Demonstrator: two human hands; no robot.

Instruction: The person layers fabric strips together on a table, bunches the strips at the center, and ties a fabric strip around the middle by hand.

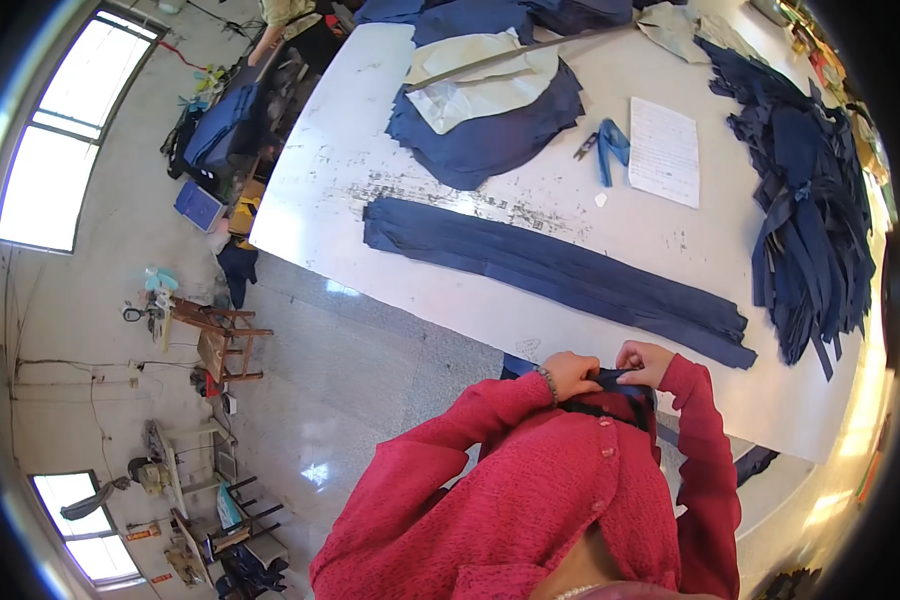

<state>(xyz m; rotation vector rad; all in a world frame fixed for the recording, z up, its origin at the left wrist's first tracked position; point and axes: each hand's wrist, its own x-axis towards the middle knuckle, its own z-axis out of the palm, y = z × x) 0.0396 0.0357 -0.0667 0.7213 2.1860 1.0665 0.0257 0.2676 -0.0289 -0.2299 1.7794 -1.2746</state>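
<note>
At the table's near edge, close to my body, my left hand [570,376] and my right hand [646,362] face each other with fingers pinched. Between them runs a dark blue fabric strip [610,379], and both hands grip it. Part of the strip is hidden behind my fingers, and more dark blue cloth hangs by the table edge. Just beyond my hands, a long flat stack of dark blue fabric [550,270] lies slantwise on the white table [320,190].
Farther back are a rounded stack of navy cut pieces [480,155] topped with paper patterns [490,85], a written sheet [664,150], a blue ribbon [612,150] and small snips [585,147]. Loose navy strips [805,210] heap up at right. A wooden stool [225,345] stands left.
</note>
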